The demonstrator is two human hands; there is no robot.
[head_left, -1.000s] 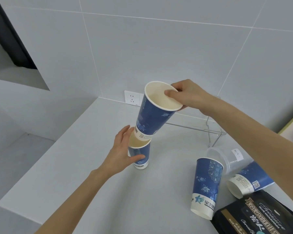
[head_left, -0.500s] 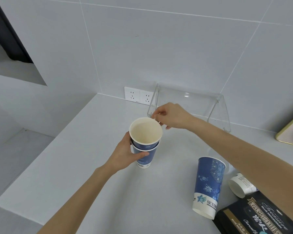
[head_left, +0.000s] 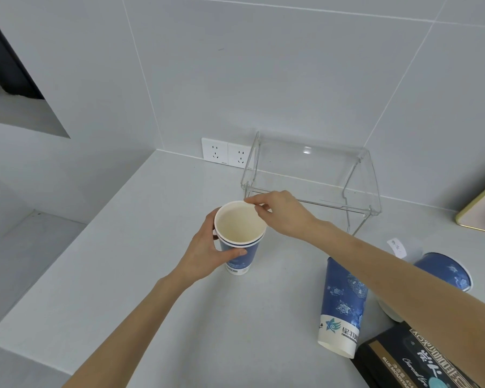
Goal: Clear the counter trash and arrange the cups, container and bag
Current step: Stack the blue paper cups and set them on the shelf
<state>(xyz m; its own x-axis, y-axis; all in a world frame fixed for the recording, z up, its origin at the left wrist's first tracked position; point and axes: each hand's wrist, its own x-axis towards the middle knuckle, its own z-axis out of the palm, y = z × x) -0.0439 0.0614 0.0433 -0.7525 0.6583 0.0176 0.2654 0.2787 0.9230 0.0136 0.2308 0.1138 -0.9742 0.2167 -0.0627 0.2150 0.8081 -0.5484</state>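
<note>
Two blue paper cups are nested into one stack (head_left: 240, 257) standing upright on the white counter (head_left: 123, 275). My left hand (head_left: 207, 253) wraps around the stack's side. My right hand (head_left: 277, 211) pinches the far rim of the inner cup. A third blue cup (head_left: 342, 306) stands upside down at the right. Another blue cup (head_left: 443, 273) lies on its side behind my right forearm, next to a clear plastic container (head_left: 403, 246) that is mostly hidden. A black coffee bag (head_left: 409, 362) lies at the bottom right corner.
A clear acrylic shelf stand (head_left: 314, 177) sits against the tiled back wall, just behind the stack. Two wall sockets (head_left: 227, 152) are left of it. A gold-edged frame (head_left: 482, 211) leans at the far right. The counter's left edge drops to the floor.
My right hand lowered the tilted cup into the one held by my left hand and pushed it down until the rims nearly meet. The view tilted up, revealing the acrylic stand.
</note>
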